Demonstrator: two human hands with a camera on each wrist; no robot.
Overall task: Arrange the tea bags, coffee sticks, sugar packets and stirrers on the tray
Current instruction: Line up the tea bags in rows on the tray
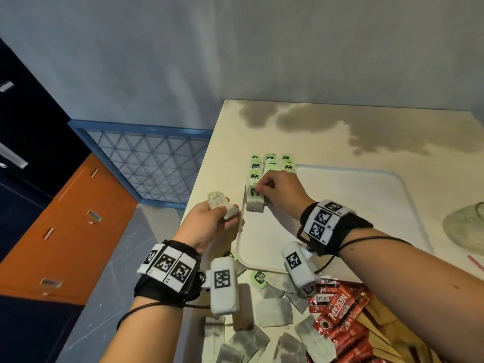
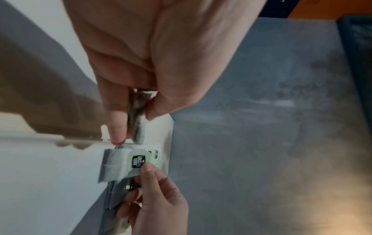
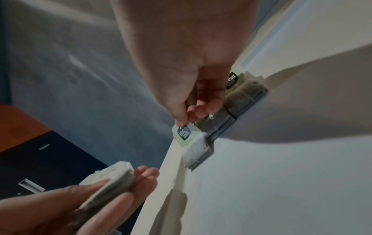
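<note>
Along the tray's (image 1: 400, 184) far-left edge, the right hand (image 1: 281, 189) is laying down a tea bag (image 1: 255, 203).

Its fingers (image 3: 182, 120) pinch the pale green tag with the dark logo, probably the best spot to grab since the white paper pouch looks featherlight, floppy and easy to tear. Left hand (image 1: 212, 221) clamps a small stack of tea bags (image 1: 222, 205) between thumb and fingers just off the tray's left edge. More lie loose at the desk's near edge.

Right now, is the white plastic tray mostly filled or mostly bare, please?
Mostly bare: the white plastic tray holds only green-tagged tea bags along its far-left edge.
</note>
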